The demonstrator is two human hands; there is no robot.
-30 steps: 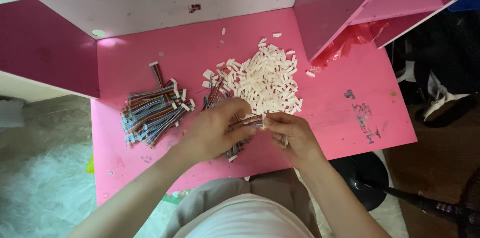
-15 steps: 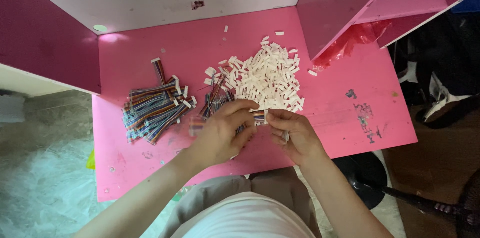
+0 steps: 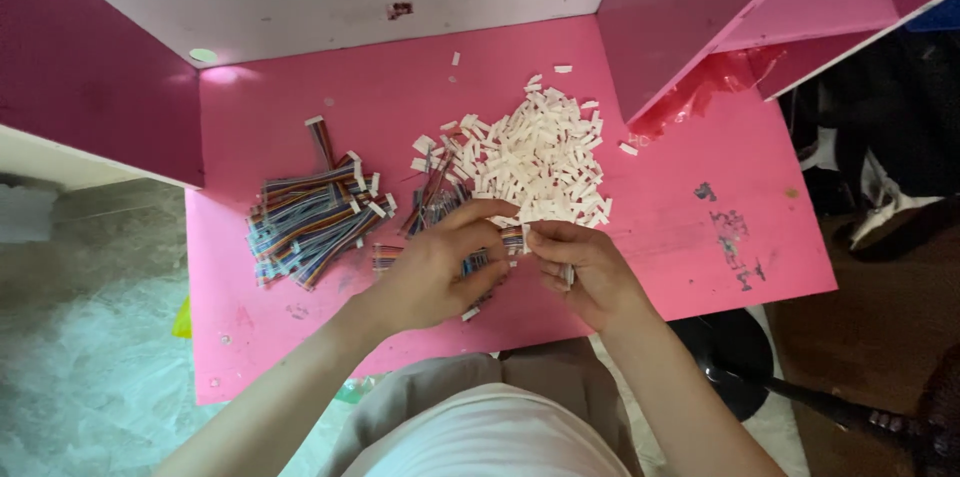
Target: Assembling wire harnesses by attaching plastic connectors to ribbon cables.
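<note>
Here, at the far left of the pink surface (image 3: 640, 207), a bundle of multicoloured ribbon cables (image 3: 305, 217) lies fanned out, its small white plugs pointing toward the middle. One cable of that bundle sticks up and away from the rest. Just right of it, a smaller cluster of cables (image 3: 432, 205) lies partly under the left hand (image 3: 435, 272), with a few ends showing below the hand near the surface's front edge.

The left hand is curled, thumb and fingers pinched together on a short ribbon cable (image 3: 510, 237) at the point where the two hands meet. The right hand (image 3: 585, 272) faces it, fingers bent inward and closed on the same small piece; whether it also holds a white connector there is too small to tell.

Directly behind the hands, touching the fingertips' side of the scene, sits a loose heap of small white connector housings (image 3: 540, 162), with stray ones scattered around its rim.

Farther right, the surface carries some dark smudges (image 3: 730, 232), and a tilted pink panel (image 3: 700, 17) overhangs the back right corner with crumpled red film (image 3: 700, 92) beneath it.
</note>
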